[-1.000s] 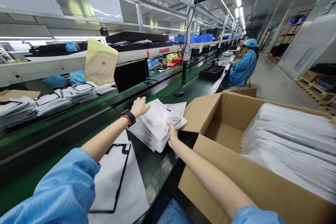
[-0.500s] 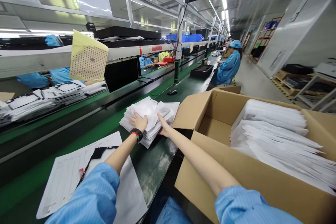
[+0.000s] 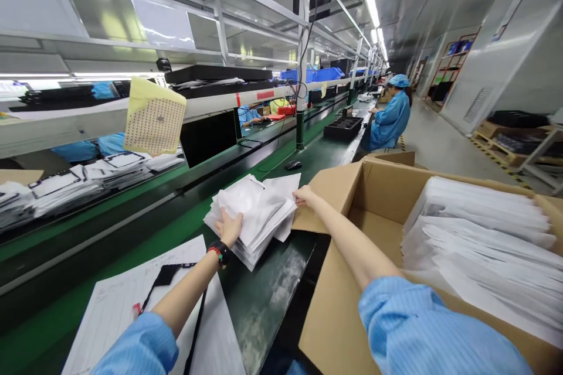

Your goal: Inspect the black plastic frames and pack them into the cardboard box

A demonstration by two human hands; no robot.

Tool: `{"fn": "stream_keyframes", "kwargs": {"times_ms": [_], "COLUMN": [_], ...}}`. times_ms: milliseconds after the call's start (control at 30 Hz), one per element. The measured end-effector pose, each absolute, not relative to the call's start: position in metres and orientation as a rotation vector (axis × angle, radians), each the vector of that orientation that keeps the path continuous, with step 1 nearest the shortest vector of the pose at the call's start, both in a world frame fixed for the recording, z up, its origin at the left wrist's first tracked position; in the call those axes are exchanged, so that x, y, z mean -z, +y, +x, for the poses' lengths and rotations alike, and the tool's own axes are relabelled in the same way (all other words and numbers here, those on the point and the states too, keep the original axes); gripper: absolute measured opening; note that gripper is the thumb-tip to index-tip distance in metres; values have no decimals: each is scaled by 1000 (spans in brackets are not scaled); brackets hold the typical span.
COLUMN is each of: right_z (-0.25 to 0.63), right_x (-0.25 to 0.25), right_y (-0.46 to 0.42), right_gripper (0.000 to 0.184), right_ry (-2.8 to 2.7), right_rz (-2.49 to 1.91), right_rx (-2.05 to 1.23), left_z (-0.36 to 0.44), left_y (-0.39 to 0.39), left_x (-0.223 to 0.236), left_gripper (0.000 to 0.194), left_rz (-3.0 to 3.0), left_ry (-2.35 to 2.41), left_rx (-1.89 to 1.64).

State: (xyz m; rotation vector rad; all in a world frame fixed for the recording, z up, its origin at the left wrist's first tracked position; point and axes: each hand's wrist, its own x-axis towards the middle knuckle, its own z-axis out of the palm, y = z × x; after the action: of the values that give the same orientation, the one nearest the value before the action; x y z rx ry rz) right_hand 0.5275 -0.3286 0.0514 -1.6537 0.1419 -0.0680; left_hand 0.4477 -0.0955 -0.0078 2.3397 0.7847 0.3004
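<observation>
A loose pile of thin white packing sleeves (image 3: 259, 202) lies on the green bench top in front of me. My left hand (image 3: 229, 227) rests on the near left side of the pile, thumb and fingers apart. At the pile's right side, my right hand (image 3: 303, 195) pinches the edge of a white sheet (image 3: 284, 187) that sticks out from under the sleeves. A black frame-shaped part (image 3: 169, 274) lies on printed paper (image 3: 118, 296) left of my left forearm, partly hidden by it.
An open cardboard box (image 3: 334, 287) with many white sleeves (image 3: 484, 234) stands at the right. Beyond the pile are a computer mouse (image 3: 293, 165) and a black tray (image 3: 343, 128). A co-worker in blue (image 3: 391, 117) sits farther along the bench. More stacks (image 3: 118, 170) lie across the line.
My right hand has moved from the pile's near right side to the protruding sheet's right edge, and pinches it. The left hand stays at the pile, whose sleeves have shifted slightly. The view has tilted up.
</observation>
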Motion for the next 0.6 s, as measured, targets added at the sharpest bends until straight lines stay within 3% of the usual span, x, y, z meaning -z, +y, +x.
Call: {"fn": "stream_keyframes", "kwargs": {"times_ms": [400, 600], "right_z": [555, 557], "right_x": [-118, -183], "right_y": [-319, -318], "right_gripper": [30, 29], "right_ry": [-106, -195], "right_rz": [-1715, -1611], "right_rx": [673, 1016], "left_z": [451, 452], "left_y": [-67, -76], "left_x": [-6, 1], "left_gripper": [47, 51], "left_rz": [2209, 2180], "left_ry": [767, 687], "left_rx": [-356, -274]}}
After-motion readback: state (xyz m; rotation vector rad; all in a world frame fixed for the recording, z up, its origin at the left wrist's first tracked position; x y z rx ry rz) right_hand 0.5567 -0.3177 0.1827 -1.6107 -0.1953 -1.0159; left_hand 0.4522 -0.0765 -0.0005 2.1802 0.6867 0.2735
